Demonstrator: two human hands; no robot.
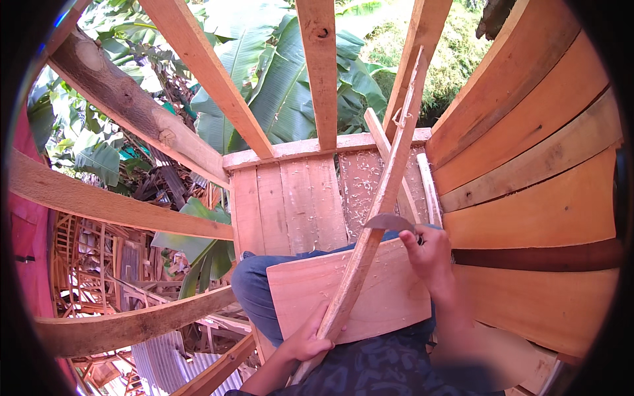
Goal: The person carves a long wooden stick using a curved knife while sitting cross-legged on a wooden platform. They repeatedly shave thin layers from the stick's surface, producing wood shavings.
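A long, narrow wooden strip (370, 241) runs slantwise from my lap up to the railing, with curled shavings clinging near its far end. My left hand (308, 338) is wrapped round its near end. In my right hand (428, 254) is a knife with a curved, dark blade (389, 222); the handle is mostly hidden in the fist. The blade lies across the strip about midway along it. Under the strip, a broad flat board (396, 290) rests over my thighs.
Wood shavings (362, 188) litter the plank floor (297, 191) ahead. Two more strips, one a pale stick (429, 191), stand or lie beyond my right hand. A plank wall (528, 198) rises at the right. Open posts and rails (132, 201) frame the left, with banana leaves outside.
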